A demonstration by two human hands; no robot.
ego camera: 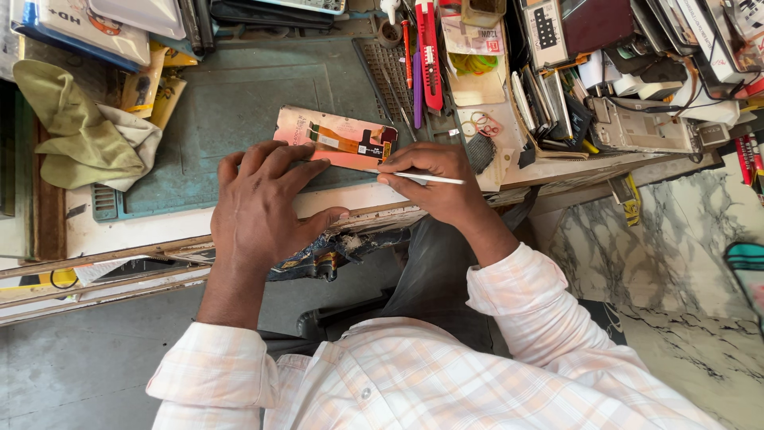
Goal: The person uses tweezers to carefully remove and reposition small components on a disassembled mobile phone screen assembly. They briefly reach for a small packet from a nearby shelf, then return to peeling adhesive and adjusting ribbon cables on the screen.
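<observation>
The left hand point(259, 203) lies with fingers spread flat over the pink phone panel point(338, 137), pinning it to the tabletop point(231, 95) while the right hand point(434, 179) fingers pinch a thin white tool point(422, 177) at its edge.

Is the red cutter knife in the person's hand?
No, the red cutter knife lies on the bench; the right hand holds a thin metal tool.

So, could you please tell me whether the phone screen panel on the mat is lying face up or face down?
Face down: the phone screen panel shows its coppery back and orange flex cable, lying flat on the green mat.
</observation>
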